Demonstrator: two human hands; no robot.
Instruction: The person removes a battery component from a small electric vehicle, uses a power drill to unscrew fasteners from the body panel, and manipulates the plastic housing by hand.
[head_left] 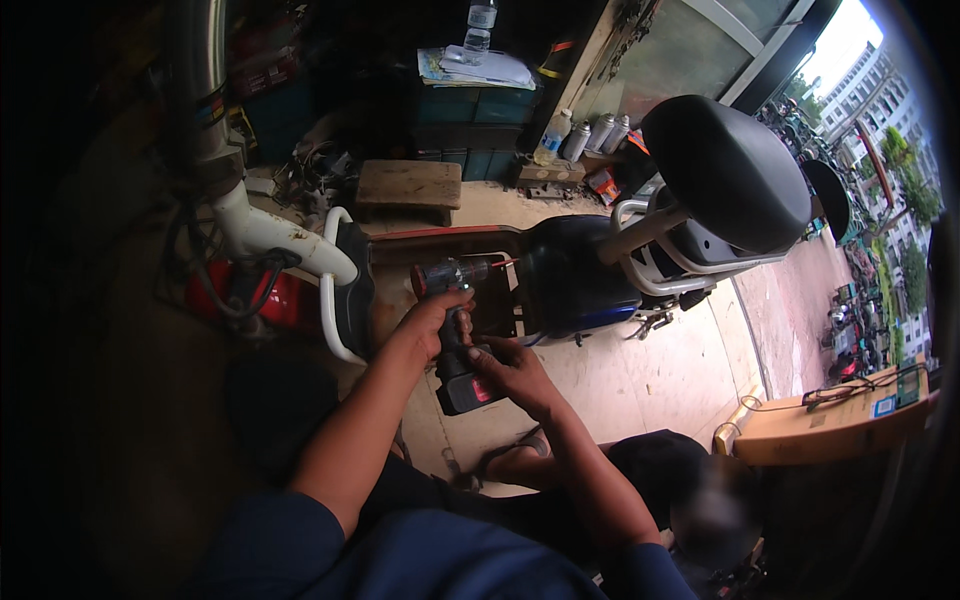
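Gripping one drill [448,276], two hands [432,322] [517,372]

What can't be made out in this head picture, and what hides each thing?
- Drill trigger, head view: covered by the left hand.
- Steering column top, head view: cut off by the upper edge.
- Whether the bit touches the scooter, head view: too small.
- Parked bikes, head view: details too small, far off.
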